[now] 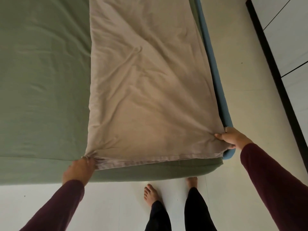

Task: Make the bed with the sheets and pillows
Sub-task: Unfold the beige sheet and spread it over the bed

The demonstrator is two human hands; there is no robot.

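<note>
I can read no text, label, brand, number or sign anywhere on the beige sheet (146,90) I am holding, nor on the green sheet (43,77) beside it, the blue bed frame (215,77) along its far side, or the floor (116,205) below it.

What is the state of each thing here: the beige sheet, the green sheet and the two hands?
Beige sheet: folded lengthwise, wrinkled, lying on the right part of the bed.
Green sheet: spread over the mattress, mostly smooth.
Left hand: grips the beige sheet's near left corner.
Right hand: grips its near right corner.
</note>
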